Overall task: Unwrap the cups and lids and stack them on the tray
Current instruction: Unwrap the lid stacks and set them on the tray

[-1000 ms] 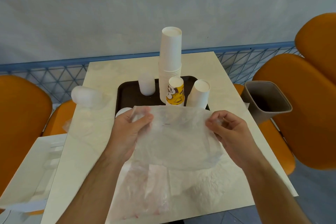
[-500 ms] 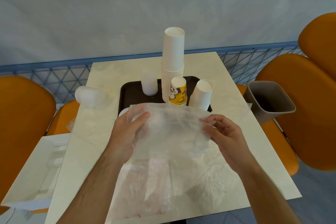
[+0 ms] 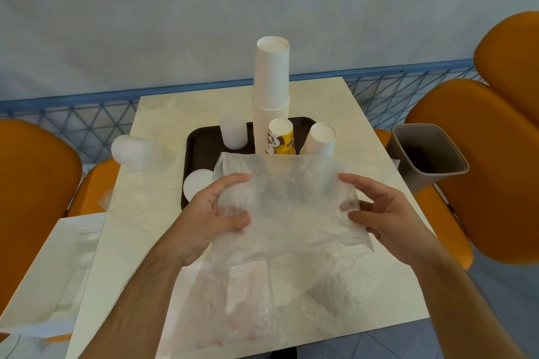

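Step in hand: handling an emptied plastic wrapper (image 3: 291,201), held mid-frame over the bench (image 3: 151,230). Left hand (image 3: 213,213) pinches its left edge; right hand (image 3: 385,213) grips its right edge. Next move, likely: discard it in the grey bin (image 3: 428,154), right of frame. Left: wrapped lid bundle (image 3: 131,151), not yet opened. Centre: brown tray (image 3: 201,148) bearing lid stack (image 3: 233,131), tall white cup stack (image 3: 271,90), yellow printed cup (image 3: 281,137), white cup (image 3: 320,140). Obstruction: further wrappers (image 3: 262,300) at lower centre.
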A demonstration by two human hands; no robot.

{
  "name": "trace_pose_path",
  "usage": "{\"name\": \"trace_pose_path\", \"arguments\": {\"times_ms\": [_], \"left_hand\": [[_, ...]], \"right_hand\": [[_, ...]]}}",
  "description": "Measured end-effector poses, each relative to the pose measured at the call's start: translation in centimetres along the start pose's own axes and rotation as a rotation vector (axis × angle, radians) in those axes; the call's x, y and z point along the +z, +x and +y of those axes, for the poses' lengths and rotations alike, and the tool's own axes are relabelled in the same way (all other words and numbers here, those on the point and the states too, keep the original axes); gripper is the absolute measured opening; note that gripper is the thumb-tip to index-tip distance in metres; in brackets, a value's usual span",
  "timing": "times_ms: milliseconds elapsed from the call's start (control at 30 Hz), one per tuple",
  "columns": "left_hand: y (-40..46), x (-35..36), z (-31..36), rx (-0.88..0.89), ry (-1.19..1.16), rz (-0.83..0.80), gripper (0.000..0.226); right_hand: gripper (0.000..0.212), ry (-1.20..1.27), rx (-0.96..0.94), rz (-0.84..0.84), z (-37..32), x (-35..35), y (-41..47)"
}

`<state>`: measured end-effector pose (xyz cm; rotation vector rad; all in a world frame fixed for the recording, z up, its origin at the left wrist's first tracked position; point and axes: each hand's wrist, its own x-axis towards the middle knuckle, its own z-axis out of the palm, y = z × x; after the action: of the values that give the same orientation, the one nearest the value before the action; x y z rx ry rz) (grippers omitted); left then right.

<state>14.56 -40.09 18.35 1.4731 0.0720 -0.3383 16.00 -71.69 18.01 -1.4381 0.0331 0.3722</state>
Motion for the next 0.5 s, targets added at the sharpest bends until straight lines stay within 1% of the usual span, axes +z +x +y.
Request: {"name": "trace_pose_path", "arguments": {"times_ms": [100, 200, 267, 367, 433, 500], "left_hand": [[0.2, -0.7, -0.1, -0.029, -0.001, -0.030, 0.082], [0.2, -1.3, -0.1, -0.027, 0.023, -0.085, 0.104], [0.4, -1.4, -0.2, -0.058, 0.041, -0.149, 0.114], [0.7, -1.0, -0.2, -0.097, 0.072, -0.220, 0.121], [0.8, -0.9, -0.1, -0.129, 0.103, -0.240, 0.122], [1.1, -1.0, -0.4, -0.173, 0.150, -0.255, 0.122]], "right_hand": [[0.081, -0.032, 0.048, -0.082, 0.1, -1.3, -0.1], [0.098, -0.110, 0.060, -0.145, 0.1, -2.4, -0.2], [0.101, -0.138, 0.053, -0.170, 0.3, -2.3, -0.2], [0.098, -0.224, 0.011, -0.172, 0.9, -2.0, -0.3], [0.101, -0.317, 0.014, -0.204, 1.3, -2.3, -0.3], [0.108, -0.417, 0.054, -0.238, 1.4, -3.1, -0.4]]}}
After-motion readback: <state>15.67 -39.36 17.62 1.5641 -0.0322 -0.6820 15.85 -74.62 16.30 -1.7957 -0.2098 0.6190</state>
